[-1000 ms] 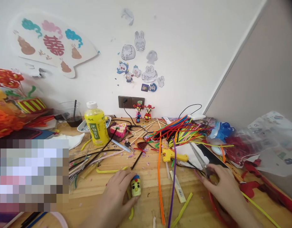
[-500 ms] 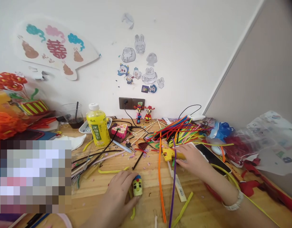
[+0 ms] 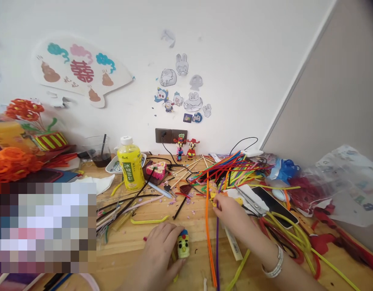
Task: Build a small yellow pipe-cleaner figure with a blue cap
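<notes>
My left hand (image 3: 162, 252) is closed round the left side of a small pipe-cleaner head (image 3: 183, 245) on the table. The head is pale yellow with black eyes, a red nose and a blue top. My right hand (image 3: 232, 210) has its fingers curled at a yellow tool (image 3: 212, 196) that looks like a glue gun; my hand hides part of it. A purple pipe cleaner (image 3: 217, 246) runs under my right fingertips, beside an orange pipe cleaner (image 3: 209, 242). Below that hand lies a pale strip with a barcode label (image 3: 234, 244).
Scissors (image 3: 253, 202) and a phone (image 3: 276, 208) lie to the right. A pile of coloured pipe cleaners (image 3: 232, 167) is at the back. A yellow drink bottle (image 3: 131, 163), a plastic cup (image 3: 101, 155) and two small figures (image 3: 191, 149) stand near the wall.
My right hand has moved left and closed in on the yellow tool, and the scissors have come into sight. My left hand stays on the small head. The view has shifted slightly.
</notes>
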`<action>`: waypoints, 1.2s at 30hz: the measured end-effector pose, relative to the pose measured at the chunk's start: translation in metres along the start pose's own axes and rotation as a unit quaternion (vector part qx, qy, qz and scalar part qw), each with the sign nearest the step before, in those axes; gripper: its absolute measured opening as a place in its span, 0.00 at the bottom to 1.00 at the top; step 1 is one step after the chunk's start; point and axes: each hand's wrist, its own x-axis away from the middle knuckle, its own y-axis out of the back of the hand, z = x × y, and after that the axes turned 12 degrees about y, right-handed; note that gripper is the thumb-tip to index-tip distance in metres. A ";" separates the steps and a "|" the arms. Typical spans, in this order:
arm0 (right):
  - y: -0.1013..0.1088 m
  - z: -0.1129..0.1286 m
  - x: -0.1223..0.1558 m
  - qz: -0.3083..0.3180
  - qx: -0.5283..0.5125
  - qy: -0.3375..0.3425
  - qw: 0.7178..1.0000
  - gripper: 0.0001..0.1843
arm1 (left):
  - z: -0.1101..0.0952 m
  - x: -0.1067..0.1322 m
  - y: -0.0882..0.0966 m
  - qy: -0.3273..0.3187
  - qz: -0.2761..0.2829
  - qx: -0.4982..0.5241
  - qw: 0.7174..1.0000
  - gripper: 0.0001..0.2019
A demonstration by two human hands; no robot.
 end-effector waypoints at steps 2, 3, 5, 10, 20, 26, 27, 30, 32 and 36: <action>-0.005 0.010 0.001 -0.003 -0.016 0.018 1.000 0.07 | 0.000 0.000 -0.001 -0.003 0.001 0.000 1.000 0.22; -0.007 0.015 0.000 -0.007 -0.021 0.028 0.999 0.09 | 0.000 0.001 -0.001 -0.005 0.003 0.000 1.000 0.23; -0.011 0.027 -0.002 -0.017 -0.025 0.046 0.998 0.10 | 0.001 0.001 -0.002 -0.011 0.006 0.000 1.000 0.24; -0.006 0.038 -0.008 -0.033 -0.009 0.110 0.993 0.12 | 0.000 0.000 0.000 -0.014 0.010 0.001 1.000 0.23; 0.006 -0.048 0.000 0.000 0.058 0.069 0.996 0.24 | -0.016 -0.001 0.012 0.029 0.058 0.041 0.997 0.21; 0.027 -0.061 -0.002 -0.025 0.036 0.062 0.997 0.10 | -0.009 -0.001 0.009 0.035 0.040 0.056 0.997 0.21; 0.031 -0.063 -0.002 -0.036 0.026 0.058 0.997 0.09 | -0.009 -0.001 0.008 0.036 0.036 0.056 0.997 0.21; 0.039 -0.069 0.002 -0.077 -0.019 0.050 0.996 0.10 | -0.008 -0.001 0.006 0.043 0.026 0.060 0.997 0.20; 0.037 -0.072 0.008 -0.119 -0.064 0.044 0.990 0.12 | -0.008 -0.002 0.006 0.056 0.020 0.058 0.997 0.19; 0.024 -0.072 0.026 -0.197 -0.260 0.036 0.945 0.19 | -0.008 -0.005 0.008 0.068 -0.006 0.041 0.997 0.21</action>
